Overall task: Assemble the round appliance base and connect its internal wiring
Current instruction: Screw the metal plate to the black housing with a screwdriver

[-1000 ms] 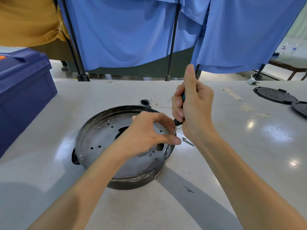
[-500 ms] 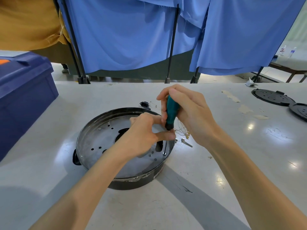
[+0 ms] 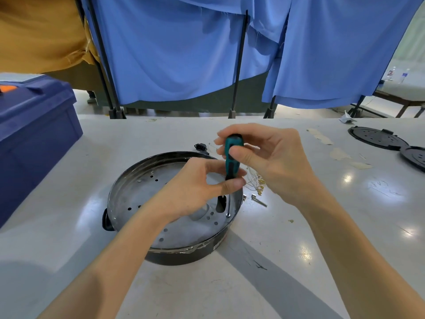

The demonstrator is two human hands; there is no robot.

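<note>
Round appliance base (image 3: 147, 192) flat on the pale desk (image 3: 322, 249), open side up: black outer wall, grey metal floor pierced with small holes and one long slot. Over its right-hand edge, a teal-and-black screwdriver (image 3: 232, 155), held almost upright, shaft running down inside the rim, tip on a small screw (image 3: 228, 215) in the floor just beside the slot. Right hand (image 3: 271, 162) above the base, fingers and thumb curled round the top of the handle. Left hand (image 3: 195, 189) lower, over the floor of the base, thumb and forefinger closed in a pinch on the handle's bottom end where the shaft begins; remaining fingers hidden behind.

Just right of the base, on the desk: a tangle of white wires (image 3: 253, 180) with brass terminals, partly behind the right hand, and a couple of small metal fasteners (image 3: 258, 200) lying loose. Just beyond the base's far rim, a small black socket part (image 3: 200, 147). Well to the right of the base, two black perforated discs (image 3: 374, 138), touching or overlapping at the edges, cannot tell which. Between them and the base, a few scraps of pale tape (image 3: 338, 154) stuck to the desk. Well to the left of the base, a dark blue lidded crate (image 3: 34, 130). Beyond the base, past the desk's far edge, blue cloth (image 3: 172, 54) hung on black poles, with mustard cloth (image 3: 39, 31) further left.
</note>
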